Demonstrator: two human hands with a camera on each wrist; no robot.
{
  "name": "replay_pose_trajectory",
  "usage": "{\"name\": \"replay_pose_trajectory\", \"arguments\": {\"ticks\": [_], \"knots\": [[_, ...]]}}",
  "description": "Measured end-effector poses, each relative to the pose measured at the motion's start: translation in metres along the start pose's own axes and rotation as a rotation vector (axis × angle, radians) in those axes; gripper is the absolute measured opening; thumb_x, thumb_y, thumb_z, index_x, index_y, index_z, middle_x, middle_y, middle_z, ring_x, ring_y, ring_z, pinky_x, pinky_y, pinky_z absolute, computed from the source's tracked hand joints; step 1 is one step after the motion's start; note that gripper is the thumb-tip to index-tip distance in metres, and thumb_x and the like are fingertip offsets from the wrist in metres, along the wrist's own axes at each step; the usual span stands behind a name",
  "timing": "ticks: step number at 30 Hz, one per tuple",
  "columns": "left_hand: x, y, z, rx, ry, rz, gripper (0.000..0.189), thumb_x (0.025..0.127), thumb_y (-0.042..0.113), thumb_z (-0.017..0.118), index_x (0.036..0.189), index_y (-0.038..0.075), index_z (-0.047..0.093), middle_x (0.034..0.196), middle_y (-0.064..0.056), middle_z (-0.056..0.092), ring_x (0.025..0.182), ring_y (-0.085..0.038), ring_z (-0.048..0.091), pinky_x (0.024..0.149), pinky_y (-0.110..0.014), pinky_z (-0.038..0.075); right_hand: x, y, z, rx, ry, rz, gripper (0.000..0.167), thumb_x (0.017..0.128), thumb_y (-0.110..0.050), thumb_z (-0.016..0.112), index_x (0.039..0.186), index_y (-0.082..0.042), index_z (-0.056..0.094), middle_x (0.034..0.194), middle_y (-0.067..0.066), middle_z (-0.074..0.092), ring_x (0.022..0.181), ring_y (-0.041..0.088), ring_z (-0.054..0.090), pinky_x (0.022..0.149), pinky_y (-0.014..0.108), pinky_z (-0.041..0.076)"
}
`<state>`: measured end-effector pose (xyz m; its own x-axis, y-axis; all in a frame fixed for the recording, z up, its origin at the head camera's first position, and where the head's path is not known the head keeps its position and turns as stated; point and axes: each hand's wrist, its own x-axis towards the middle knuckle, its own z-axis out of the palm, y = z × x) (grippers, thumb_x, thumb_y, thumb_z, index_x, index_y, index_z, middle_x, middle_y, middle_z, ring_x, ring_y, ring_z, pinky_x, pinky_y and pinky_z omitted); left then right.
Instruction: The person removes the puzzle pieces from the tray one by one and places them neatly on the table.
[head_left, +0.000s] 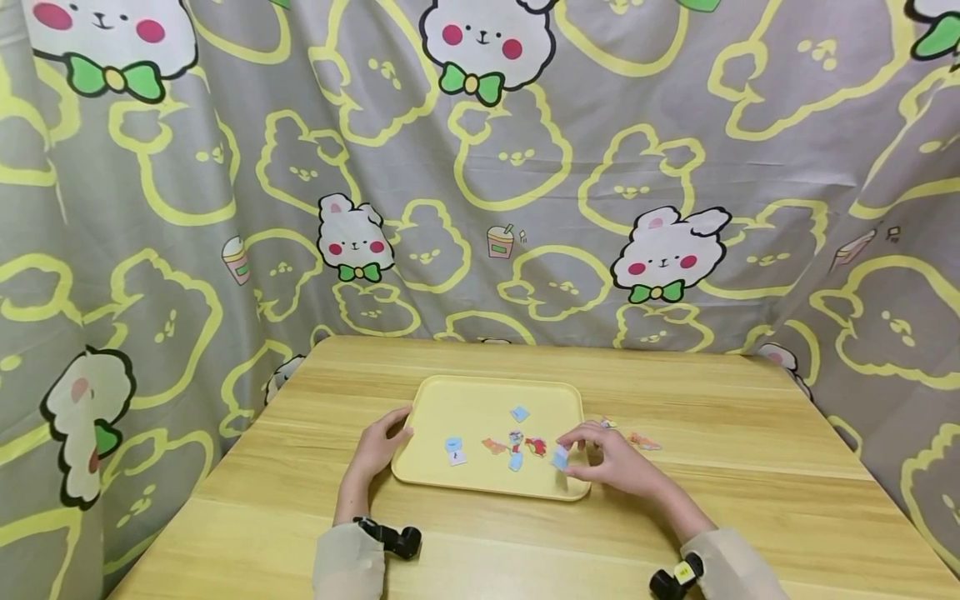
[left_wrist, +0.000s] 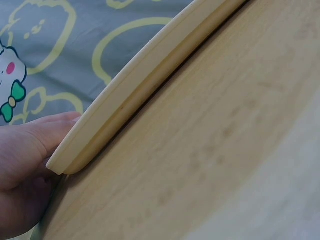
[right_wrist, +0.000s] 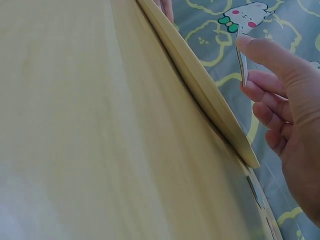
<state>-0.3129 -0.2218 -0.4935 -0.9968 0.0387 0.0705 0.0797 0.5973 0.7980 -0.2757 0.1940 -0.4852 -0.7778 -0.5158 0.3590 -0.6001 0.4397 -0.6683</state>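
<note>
A shallow yellow tray [head_left: 465, 400] lies on the table with several small flat printed pieces on it. At its left end my left hand [head_left: 377, 443] grips the rim; in the left wrist view the fingers [left_wrist: 50, 131] curve against the tray edge [left_wrist: 110, 105]. My right hand [head_left: 618, 457] is over the tray's right edge. Between thumb and fingertips it pinches a thin light-blue and white piece [head_left: 560, 456], seen edge-on in the right wrist view [right_wrist: 242, 60]. A blue-and-white piece [head_left: 455, 451] lies at the left, a blue one [head_left: 520, 413] toward the back.
Red, orange and blue pieces [head_left: 516, 450] cluster near the tray's middle. More colourful pieces [head_left: 643, 442] lie on the wooden table [head_left: 262, 517] right of the tray, partly behind my right hand. A patterned grey curtain [head_left: 525, 275] surrounds the table's back and sides.
</note>
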Motion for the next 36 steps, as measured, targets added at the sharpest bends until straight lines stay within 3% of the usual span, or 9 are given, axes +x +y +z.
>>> {"name": "replay_pose_trajectory", "arguments": {"ticks": [8,19,25,36], "knots": [[-0.001,0.0,-0.001,0.001,-0.004,-0.001,0.048,0.098,0.016,0.059,0.144,0.007,0.048,0.15,-0.018,0.047,0.143,-0.04,0.036,0.12,-0.054,0.031,-0.01,0.006,-0.011,-0.024,0.041,0.04,0.039,0.082,-0.029,0.079,0.116,-0.012,0.069,0.113,-0.001,0.067,0.097,0.013,0.057,0.085,0.027,0.051],[-0.002,0.0,-0.002,0.001,0.001,0.007,0.048,0.098,0.016,0.059,0.144,0.006,0.049,0.149,-0.019,0.048,0.142,-0.04,0.038,0.12,-0.054,0.031,-0.022,0.015,-0.026,-0.066,0.088,0.023,0.038,0.081,-0.022,0.081,0.115,-0.013,0.069,0.113,0.003,0.068,0.097,0.015,0.059,0.084,0.027,0.052],[-0.001,-0.001,-0.002,0.004,-0.001,0.006,0.048,0.097,0.016,0.06,0.144,0.007,0.049,0.149,-0.019,0.048,0.142,-0.04,0.038,0.12,-0.054,0.031,-0.029,0.018,-0.035,-0.082,0.107,0.03,0.04,0.08,-0.021,0.081,0.116,-0.01,0.069,0.113,0.005,0.068,0.092,0.013,0.057,0.078,0.025,0.051],[0.0,-0.002,-0.001,0.009,-0.004,0.003,0.048,0.098,0.017,0.059,0.144,0.009,0.049,0.15,-0.018,0.047,0.143,-0.04,0.036,0.121,-0.055,0.029,-0.042,0.03,-0.05,-0.127,0.126,0.125,0.041,0.081,-0.027,0.08,0.117,-0.012,0.068,0.109,-0.003,0.066,0.092,0.011,0.059,0.08,0.024,0.054]]}}
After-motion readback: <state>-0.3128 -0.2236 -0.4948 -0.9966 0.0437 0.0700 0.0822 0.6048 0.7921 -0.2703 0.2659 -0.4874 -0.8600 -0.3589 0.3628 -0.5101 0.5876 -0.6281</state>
